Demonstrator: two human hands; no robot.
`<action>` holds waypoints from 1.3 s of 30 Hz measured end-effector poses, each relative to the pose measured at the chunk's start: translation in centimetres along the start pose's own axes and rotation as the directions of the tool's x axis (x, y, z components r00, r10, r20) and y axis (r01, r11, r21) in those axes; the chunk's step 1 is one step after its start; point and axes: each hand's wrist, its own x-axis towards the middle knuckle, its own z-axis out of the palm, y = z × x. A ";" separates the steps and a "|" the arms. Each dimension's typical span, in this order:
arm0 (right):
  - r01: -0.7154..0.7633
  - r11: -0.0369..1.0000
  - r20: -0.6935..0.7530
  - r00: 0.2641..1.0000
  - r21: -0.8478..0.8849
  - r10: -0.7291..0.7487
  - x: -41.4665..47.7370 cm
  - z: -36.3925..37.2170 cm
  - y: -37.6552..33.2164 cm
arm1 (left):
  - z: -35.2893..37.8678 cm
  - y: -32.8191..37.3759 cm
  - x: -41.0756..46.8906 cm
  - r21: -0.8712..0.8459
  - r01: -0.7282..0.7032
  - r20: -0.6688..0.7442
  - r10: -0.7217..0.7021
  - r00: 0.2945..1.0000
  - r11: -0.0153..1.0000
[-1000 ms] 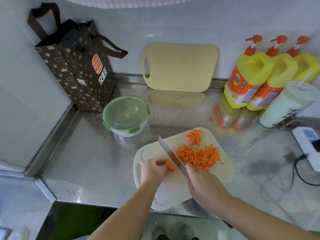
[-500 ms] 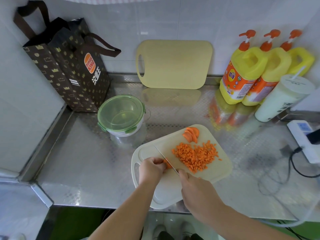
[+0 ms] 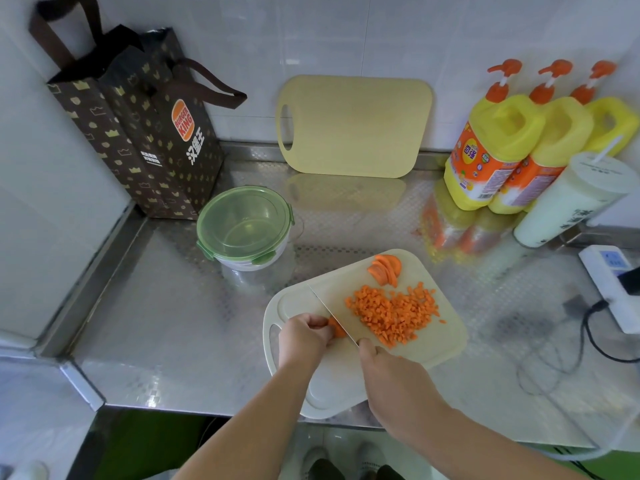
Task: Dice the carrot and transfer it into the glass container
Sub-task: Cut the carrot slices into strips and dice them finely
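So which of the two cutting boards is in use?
The pale board lying flat on the counter, with diced carrot on it and the left hand and right hand over it. The yellower board stands propped against the wall, bare.

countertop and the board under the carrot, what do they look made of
Countertop: likely stainless steel, shiny with an embossed checker texture; it mirrors the yellow bottles. Board: probably plastic, matte pale cream with smooth, rounded moulded edges; a composite cannot be ruled out.

Your head-worn wide-angle camera, the only view, looks forward and steeply down from close above your left hand (image 3: 304, 336) and right hand (image 3: 391, 379), across the patterned stainless-steel counter (image 3: 166, 323) to the white tiled wall (image 3: 311, 36).
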 end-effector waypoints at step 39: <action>0.014 1.000 -0.031 0.999 0.011 -0.014 0.0 0.4 -0.2 | 0.2 -0.8 0.1 -0.021 -0.007 -0.029 0.007 1.000 1.000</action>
